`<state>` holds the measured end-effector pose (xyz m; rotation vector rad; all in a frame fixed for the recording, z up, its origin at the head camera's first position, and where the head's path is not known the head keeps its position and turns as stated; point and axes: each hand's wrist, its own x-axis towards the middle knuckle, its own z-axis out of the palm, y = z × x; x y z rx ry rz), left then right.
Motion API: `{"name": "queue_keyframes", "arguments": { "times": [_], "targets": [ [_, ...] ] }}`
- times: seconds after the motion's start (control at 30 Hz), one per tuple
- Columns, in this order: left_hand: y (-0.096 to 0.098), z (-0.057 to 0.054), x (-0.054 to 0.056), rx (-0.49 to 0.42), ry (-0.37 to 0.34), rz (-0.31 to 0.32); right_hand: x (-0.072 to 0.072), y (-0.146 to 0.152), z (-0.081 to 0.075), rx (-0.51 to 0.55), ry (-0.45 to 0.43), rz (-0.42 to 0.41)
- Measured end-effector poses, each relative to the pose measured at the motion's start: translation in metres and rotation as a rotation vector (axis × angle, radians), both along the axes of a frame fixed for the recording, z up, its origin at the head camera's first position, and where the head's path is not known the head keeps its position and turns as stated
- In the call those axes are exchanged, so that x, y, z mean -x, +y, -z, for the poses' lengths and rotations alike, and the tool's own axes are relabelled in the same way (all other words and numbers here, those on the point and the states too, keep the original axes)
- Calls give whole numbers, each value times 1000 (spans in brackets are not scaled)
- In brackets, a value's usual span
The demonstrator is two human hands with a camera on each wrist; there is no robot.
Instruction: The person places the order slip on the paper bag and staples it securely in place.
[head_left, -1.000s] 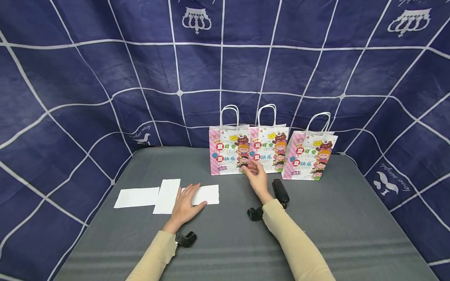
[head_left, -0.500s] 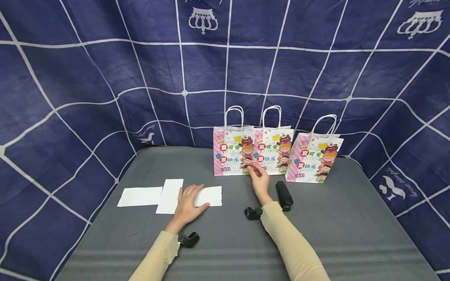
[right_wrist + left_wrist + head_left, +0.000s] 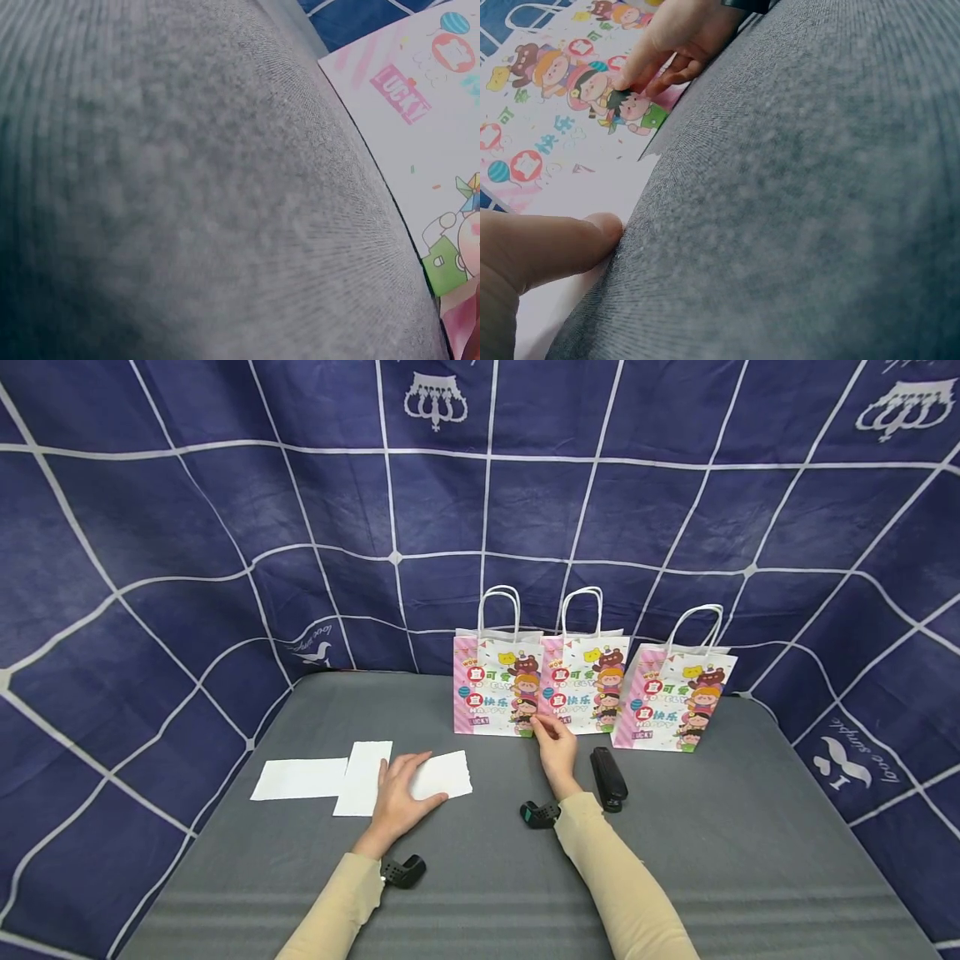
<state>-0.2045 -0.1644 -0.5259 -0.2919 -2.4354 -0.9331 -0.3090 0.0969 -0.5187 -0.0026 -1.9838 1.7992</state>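
Three white and pink cartoon-printed paper gift bags stand at the back: the left bag (image 3: pixel 491 685), the middle bag (image 3: pixel 573 681) and the right bag (image 3: pixel 671 697). My right hand (image 3: pixel 557 752) pinches the left bag's lower right corner, thumb on its front. The printed bag front (image 3: pixel 427 112) shows in the right wrist view. My left hand (image 3: pixel 400 797) lies over a white paper strip (image 3: pixel 446 775) and holds it across its width, thumb at its near edge. In the left wrist view the thumb (image 3: pixel 577 244) rests at the paper's edge, close to the bag.
Two more white paper strips lie to the left, an upright one (image 3: pixel 363 777) overlapping a sideways one (image 3: pixel 300 779). A black stapler-like object (image 3: pixel 609 779) lies right of my right hand. A blue cloth (image 3: pixel 435 510) with white lines hangs behind the grey table (image 3: pixel 480 902).
The strip under my left hand has turned slightly, its far right end swinging up. The left bag has shifted slightly left. My right fingertips have lowered on its corner. The head view has turned left.
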Motion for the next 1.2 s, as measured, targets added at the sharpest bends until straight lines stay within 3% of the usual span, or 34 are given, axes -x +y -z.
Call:
{"name": "queue_keyframes", "arguments": {
  "times": [0.2,0.33,0.53,0.73,0.93,1.07,1.2],
  "targets": [
    [0,2,-1,-45,48,-4,-6,0,2,-2,8,1],
    [-1,2,-2,-88,43,-35,-11,0,3,4,23,7],
    [-2,2,-5,-227,65,-107,-28,-2,-8,8,72,-11],
    [-2,-1,-6,-355,134,-159,-33,0,1,2,94,-16],
    [-2,-2,-8,-466,136,-158,-57,-2,-21,-20,74,-42],
    [-1,-5,-12,-569,147,-164,-64,-1,-23,-36,104,-52],
    [2,-10,-17,-691,109,-181,-68,0,-24,-36,109,-62]
  ]
}}
